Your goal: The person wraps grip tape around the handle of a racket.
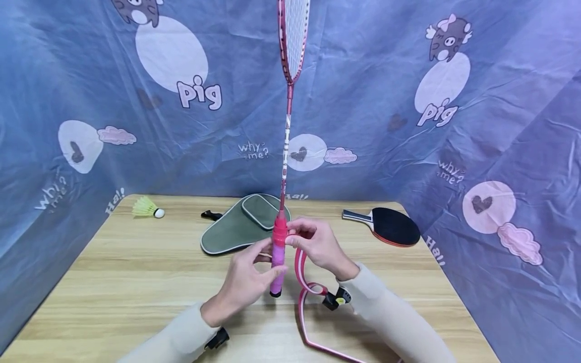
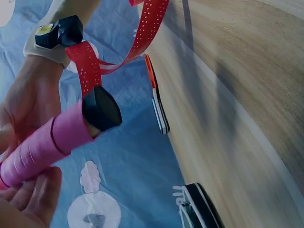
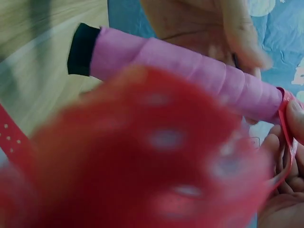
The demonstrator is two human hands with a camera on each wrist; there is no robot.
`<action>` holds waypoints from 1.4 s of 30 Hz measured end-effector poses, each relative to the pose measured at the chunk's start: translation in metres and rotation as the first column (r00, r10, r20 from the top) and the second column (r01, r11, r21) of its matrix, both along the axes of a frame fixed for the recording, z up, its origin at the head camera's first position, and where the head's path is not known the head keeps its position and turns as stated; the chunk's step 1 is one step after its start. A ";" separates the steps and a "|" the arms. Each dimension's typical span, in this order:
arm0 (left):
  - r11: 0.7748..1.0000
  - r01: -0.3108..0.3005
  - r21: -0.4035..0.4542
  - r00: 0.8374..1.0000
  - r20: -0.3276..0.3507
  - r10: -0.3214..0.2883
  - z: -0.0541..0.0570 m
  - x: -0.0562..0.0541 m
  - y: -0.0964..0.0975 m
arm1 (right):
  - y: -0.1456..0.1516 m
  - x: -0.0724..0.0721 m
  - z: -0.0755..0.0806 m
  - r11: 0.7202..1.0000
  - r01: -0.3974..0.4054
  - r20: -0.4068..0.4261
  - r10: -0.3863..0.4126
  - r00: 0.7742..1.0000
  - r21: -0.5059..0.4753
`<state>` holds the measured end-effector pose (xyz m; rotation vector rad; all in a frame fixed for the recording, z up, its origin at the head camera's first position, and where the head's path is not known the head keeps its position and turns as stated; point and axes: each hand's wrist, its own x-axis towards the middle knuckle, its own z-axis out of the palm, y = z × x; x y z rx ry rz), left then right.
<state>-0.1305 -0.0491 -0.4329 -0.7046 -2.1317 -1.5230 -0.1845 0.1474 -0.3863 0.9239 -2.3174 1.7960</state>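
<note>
Above the wooden table (image 1: 136,282), the left hand (image 1: 247,282) grips the upright racket's pink handle (image 1: 278,257); the right hand (image 1: 317,244) pinches red grip tape (image 1: 299,267) beside its top.

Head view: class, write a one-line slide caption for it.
Left hand holds an upright badminton racket by its pink handle while right hand pinches red grip tape.

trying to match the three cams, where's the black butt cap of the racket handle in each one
Head: black butt cap at centre, below the left hand.
Left wrist: butt cap left of centre, facing the camera.
Right wrist: butt cap upper left, over the table.
Shared landmark: the pink grip beside the cap.
</note>
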 end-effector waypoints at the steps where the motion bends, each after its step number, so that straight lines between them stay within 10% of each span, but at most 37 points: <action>1: 1.000 -0.021 -0.010 1.000 -0.004 0.021 0.000 0.000 0.000 | -0.001 0.001 -0.001 1.000 0.005 -0.012 -0.005 1.000 -0.001; 5: 0.998 -0.063 -0.015 0.997 0.049 0.063 0.002 0.003 -0.002 | -0.004 0.002 -0.002 1.000 0.018 -0.041 -0.017 0.999 0.012; 14: 0.998 0.039 0.047 0.990 0.135 -0.045 0.003 0.003 -0.010 | 0.003 0.001 0.005 0.996 -0.025 -0.018 0.027 0.999 0.091; 22: 0.986 0.073 0.150 0.955 0.275 -0.113 0.001 0.004 -0.007 | 0.004 0.002 0.008 0.996 -0.044 0.008 0.044 0.999 0.073; 42: 0.927 0.313 0.205 0.870 0.331 -0.366 -0.001 -0.001 -0.012 | 0.011 -0.012 -0.001 0.980 -0.181 0.181 0.163 0.970 0.084</action>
